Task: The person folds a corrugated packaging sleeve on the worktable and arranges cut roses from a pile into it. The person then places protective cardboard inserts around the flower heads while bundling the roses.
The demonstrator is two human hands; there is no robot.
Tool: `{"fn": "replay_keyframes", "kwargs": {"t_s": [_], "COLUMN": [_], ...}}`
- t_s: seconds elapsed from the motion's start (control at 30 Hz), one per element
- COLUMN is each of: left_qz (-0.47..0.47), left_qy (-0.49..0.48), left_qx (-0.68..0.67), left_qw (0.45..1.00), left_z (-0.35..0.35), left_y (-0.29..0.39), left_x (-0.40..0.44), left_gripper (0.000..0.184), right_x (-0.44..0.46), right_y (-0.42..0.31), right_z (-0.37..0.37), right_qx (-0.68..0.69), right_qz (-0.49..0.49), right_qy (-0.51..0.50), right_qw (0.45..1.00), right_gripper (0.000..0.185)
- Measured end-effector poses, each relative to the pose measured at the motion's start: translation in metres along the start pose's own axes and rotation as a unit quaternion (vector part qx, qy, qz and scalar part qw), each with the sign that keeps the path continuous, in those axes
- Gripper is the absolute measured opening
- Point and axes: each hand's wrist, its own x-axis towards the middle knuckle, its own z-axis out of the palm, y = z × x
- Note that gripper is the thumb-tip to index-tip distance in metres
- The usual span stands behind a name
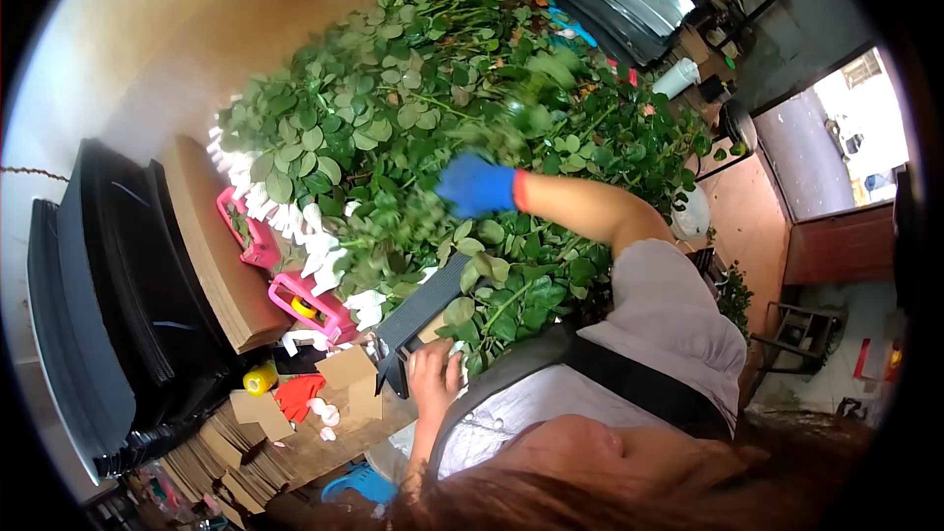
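My right hand [476,185], in a blue glove with a red cuff, is over a large heap of green leafy rose stems [393,88]. Motion smears its fingers and the leaves around it, so any hold on a stem is hidden. Bare, my left hand [433,374] lies at the near edge of the heap with its fingers slightly apart, beside the lower end of a dark grey ribbed piece [428,300]. White wrapped flower heads [320,251] line the left side of the leaves.
Pink plastic holders [313,307], a yellow roll [260,379], a red cloth or glove [298,396] and cardboard pieces [351,374] sit at lower left. Black sheets [147,275] stand at left. A white cup [677,79] is at upper right, with a doorway beyond.
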Motion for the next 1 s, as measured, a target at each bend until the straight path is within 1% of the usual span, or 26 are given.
{"fn": "replay_keyframes", "kwargs": {"t_s": [0.03,0.1,0.13,0.23,0.27,0.3,0.37,0.47,0.5,0.57,0.6,0.63,0.7,0.73,0.83,0.87,0.9,1.0], "left_qz": [-0.004,-0.002,-0.007,-0.016,-0.02,-0.022,-0.015,-0.021,-0.02,-0.013,-0.008,-0.006,-0.014,-0.018,-0.019,-0.025,-0.026,-0.027], "left_qy": [0.007,0.008,0.011,0.013,0.011,0.009,0.01,0.005,0.004,0.004,0.007,0.004,0.005,0.002,0.006,0.007,0.006,0.002], "left_qx": [-0.007,-0.01,-0.013,-0.02,-0.021,-0.021,-0.02,-0.014,-0.011,-0.01,-0.016,-0.017,-0.018,-0.018,-0.006,-0.006,-0.004,0.0], "left_qw": [1.0,1.0,1.0,1.0,1.0,0.999,1.0,1.0,1.0,1.0,1.0,1.0,1.0,1.0,1.0,1.0,1.0,1.0], "left_z": [0.0,0.001,0.0,0.0,0.0,-0.001,0.0,0.001,0.002,0.004,0.002,0.002,0.002,0.002,0.003,0.004,0.004,0.005], "left_y": [0.001,-0.002,-0.001,0.001,0.002,0.002,-0.004,-0.002,-0.004,-0.005,-0.002,-0.002,-0.001,-0.003,0.001,0.001,0.001,0.004], "left_x": [0.002,0.001,0.001,0.001,0.002,0.001,0.001,-0.001,-0.002,-0.002,-0.001,0.001,-0.001,-0.003,-0.001,-0.002,-0.002,0.0], "left_gripper": [0.023,0.023,0.022,0.022,0.022,0.022,0.021,0.02,0.021,0.021,0.018,0.019,0.019,0.02,0.019,0.019,0.019,0.019], "right_x": [-0.017,-0.035,-0.038,-0.034,-0.018,-0.015,-0.009,-0.004,0.002,0.026,0.021,0.015,-0.002,0.003,-0.002,0.01,0.024,0.068], "right_y": [-0.001,-0.008,-0.007,-0.003,0.02,0.017,0.006,0.005,0.005,0.011,0.011,0.013,-0.019,-0.011,-0.001,0.014,0.033,0.071], "right_z": [0.016,0.025,0.033,0.036,0.061,0.035,-0.014,-0.016,-0.005,0.044,0.046,0.047,-0.013,0.005,-0.057,-0.055,-0.046,-0.008], "right_qx": [0.001,0.024,0.018,0.02,0.034,0.035,0.002,0.008,0.016,0.032,0.014,0.006,-0.037,-0.069,0.078,0.076,0.072,0.165], "right_qz": [-0.021,0.021,0.026,0.012,-0.04,-0.024,0.04,0.031,0.03,0.029,0.015,-0.017,0.04,0.037,0.094,0.081,0.068,0.114], "right_qy": [0.025,0.018,0.037,0.081,0.141,0.101,0.069,0.198,0.143,0.033,0.087,0.115,-0.05,0.006,0.103,0.216,0.326,0.216], "right_qw": [0.999,0.999,0.999,0.996,0.989,0.994,0.997,0.98,0.989,0.999,0.996,0.993,0.997,0.997,0.987,0.97,0.94,0.956], "right_gripper": [0.041,0.035,0.034,0.042,0.041,0.034,0.026,0.029,0.028,0.027,0.027,0.026,0.02,0.025,0.037,0.037,0.038,0.035]}}
